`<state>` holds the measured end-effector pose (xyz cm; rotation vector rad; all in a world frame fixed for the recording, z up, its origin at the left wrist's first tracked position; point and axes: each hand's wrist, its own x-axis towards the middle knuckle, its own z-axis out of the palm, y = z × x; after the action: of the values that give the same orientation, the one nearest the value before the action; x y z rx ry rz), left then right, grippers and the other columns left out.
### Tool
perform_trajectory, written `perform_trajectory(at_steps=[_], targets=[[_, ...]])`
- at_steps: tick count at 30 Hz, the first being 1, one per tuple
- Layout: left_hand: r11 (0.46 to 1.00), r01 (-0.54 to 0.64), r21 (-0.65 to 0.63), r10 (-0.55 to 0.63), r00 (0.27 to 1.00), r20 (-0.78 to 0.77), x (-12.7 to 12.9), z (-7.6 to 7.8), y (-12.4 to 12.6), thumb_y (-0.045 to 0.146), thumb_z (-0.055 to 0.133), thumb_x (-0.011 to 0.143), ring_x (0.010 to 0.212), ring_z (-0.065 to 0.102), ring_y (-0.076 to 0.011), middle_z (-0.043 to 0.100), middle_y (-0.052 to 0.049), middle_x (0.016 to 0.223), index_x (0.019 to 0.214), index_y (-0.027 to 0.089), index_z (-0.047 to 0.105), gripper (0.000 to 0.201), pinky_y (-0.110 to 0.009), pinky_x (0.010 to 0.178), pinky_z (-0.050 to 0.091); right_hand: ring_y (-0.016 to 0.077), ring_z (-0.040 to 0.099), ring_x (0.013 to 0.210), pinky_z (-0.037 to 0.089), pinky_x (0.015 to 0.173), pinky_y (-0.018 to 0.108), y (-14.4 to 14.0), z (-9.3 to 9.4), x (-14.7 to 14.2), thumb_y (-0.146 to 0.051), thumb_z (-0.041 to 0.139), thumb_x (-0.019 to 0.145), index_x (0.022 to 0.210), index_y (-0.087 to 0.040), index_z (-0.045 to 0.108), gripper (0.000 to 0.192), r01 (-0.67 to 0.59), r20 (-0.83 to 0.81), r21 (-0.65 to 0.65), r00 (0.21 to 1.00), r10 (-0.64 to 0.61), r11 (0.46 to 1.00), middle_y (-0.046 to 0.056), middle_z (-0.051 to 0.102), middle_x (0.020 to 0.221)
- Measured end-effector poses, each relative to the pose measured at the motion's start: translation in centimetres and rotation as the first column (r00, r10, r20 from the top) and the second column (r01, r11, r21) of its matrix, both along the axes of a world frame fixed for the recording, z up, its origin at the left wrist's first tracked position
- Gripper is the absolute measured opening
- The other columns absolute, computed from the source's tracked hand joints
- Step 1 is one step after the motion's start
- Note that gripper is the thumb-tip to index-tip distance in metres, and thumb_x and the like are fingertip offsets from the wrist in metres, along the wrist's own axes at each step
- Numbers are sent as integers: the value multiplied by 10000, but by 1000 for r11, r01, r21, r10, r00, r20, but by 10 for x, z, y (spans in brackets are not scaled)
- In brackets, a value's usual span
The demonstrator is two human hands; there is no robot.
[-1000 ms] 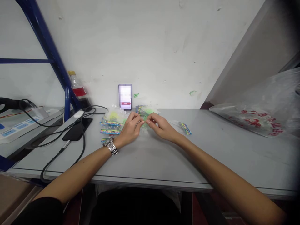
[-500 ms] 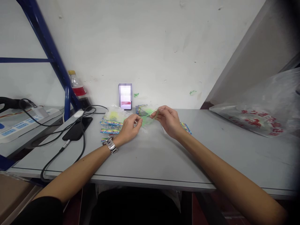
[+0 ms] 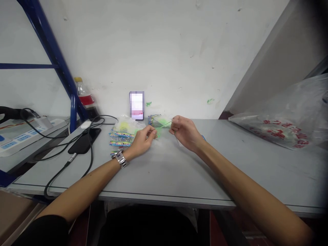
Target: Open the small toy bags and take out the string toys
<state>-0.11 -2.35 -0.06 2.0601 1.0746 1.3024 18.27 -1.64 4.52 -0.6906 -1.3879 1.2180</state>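
At frame centre, a thin green elastic band [image 3: 164, 124] is pinched taut between left hand [image 3: 141, 140] and right hand [image 3: 185, 132]; overstretched, it could snap or slip free.

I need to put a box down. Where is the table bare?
Bare: the table between the right hand and the printed plastic bag, and its near edge. Crowded: behind the left hand, packets, black phone, cables.

Smooth matt grey worktop [image 3: 179, 174]; glossy clear plastic packets w/ colourful printed edges [image 3: 122, 131]; shiny metal-link wristwatch [image 3: 120, 159] is worn.
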Motion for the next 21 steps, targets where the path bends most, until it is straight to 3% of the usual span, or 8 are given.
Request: perform_trajectory(at_steps=[5,12,14,17,21], targets=[[996,81,-23,-81,996,22,1,-1,0,413,474,928,710,629,-145,659,-37,741,824,174,529,267,-276,693,486,99,296,529,301,486,255,3,-7,-2,-383,727,711,611,-228,329,439,14,119,55,993,-21,998,-55,303,574],[985,154,-74,-150,987,66,4,-1,-1,430,506,911,679,630,-143,651,-36,710,825,161,556,286,-277,680,503,52,176,424,146,406,218,3,-12,-5,-546,711,734,628,-235,297,529,3,158,-45,987,4,999,-107,234,494],[987,145,-71,-141,988,65,4,-1,-1,429,513,905,686,631,-146,656,-38,719,821,159,573,289,-280,682,503,37,132,420,114,389,217,-1,-9,-5,-507,727,730,625,-234,284,531,9,164,-50,986,0,999,-102,298,505],[994,104,-31,-103,994,25,4,1,-1,417,529,890,703,612,-150,661,-40,741,794,156,615,291,-283,690,487,17,141,436,113,380,223,-6,-4,-4,-381,765,692,611,-223,262,534,2,176,-36,984,5,999,-30,536,693],[997,79,6,-79,997,14,3,2,-2,389,552,872,722,593,-155,681,-50,772,786,150,662,277,-284,689,474,6,180,440,126,388,226,-8,0,-1,-232,758,622,593,-215,251,508,4,199,-32,980,3,999,10,597,824]])
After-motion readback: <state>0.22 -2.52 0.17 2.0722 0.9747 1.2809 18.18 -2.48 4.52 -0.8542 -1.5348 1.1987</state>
